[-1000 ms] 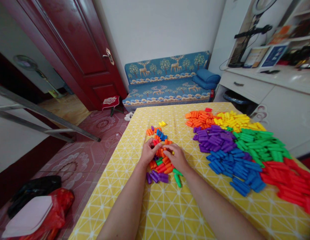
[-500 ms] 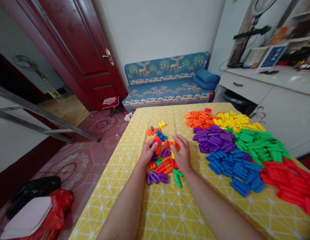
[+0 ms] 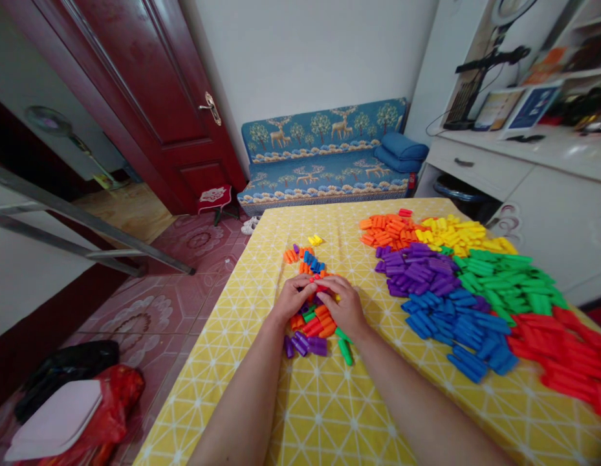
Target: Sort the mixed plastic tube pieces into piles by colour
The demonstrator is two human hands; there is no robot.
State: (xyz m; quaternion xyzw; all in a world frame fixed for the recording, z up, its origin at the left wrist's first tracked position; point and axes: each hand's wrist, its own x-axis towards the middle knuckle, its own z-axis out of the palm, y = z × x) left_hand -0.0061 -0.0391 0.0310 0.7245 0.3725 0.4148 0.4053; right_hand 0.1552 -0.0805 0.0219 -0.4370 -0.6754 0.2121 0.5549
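Observation:
My left hand (image 3: 291, 299) and my right hand (image 3: 346, 307) meet over a small mixed pile of coloured tube-shaped plastic pieces. Between their fingertips is a red plastic piece (image 3: 321, 285), mostly covered by the fingers, and both hands are closed on it. Just beyond them lie blue pieces (image 3: 312, 262) and orange pieces (image 3: 291, 256). Nearer to me, below the hands, are orange pieces (image 3: 323, 313), purple pieces (image 3: 307, 345) and a green piece (image 3: 345, 352). Part of the pile is hidden under my hands.
Sorted heaps fill the table's right side: orange (image 3: 388, 230), yellow (image 3: 453, 234), purple (image 3: 419, 270), green (image 3: 516, 278), blue (image 3: 458, 323) and red (image 3: 562, 356). A few yellow pieces (image 3: 315, 240) lie beyond the pile. A patterned sofa (image 3: 324, 155) stands behind the table (image 3: 329, 414).
My right hand has moved left and its spread fingers have closed in at the red piece held by my left hand. The heaps on the right are unchanged.

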